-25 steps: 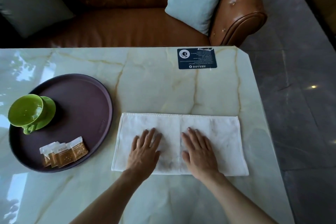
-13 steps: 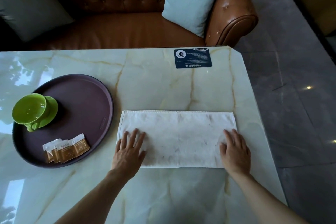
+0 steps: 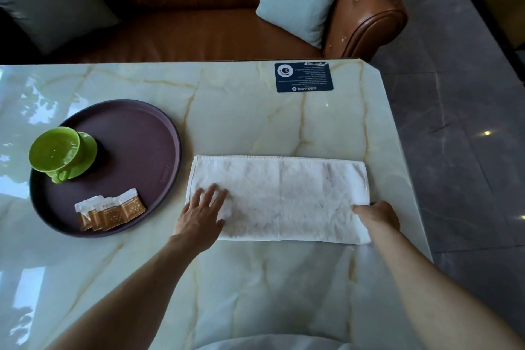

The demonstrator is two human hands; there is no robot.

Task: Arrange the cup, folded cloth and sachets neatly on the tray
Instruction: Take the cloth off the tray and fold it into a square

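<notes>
White cloth lies under the left hand's flat, spread fingers; the right hand's fingers pinch its right edge.

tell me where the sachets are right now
In the head view the sachets lie fanned on the near part of the round tray, at the table's left, below the green cup and left of the white cloth.

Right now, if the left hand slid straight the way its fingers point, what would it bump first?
Probably nothing soon: the left hand points across the cloth, then bare table. Way looks free.
</notes>
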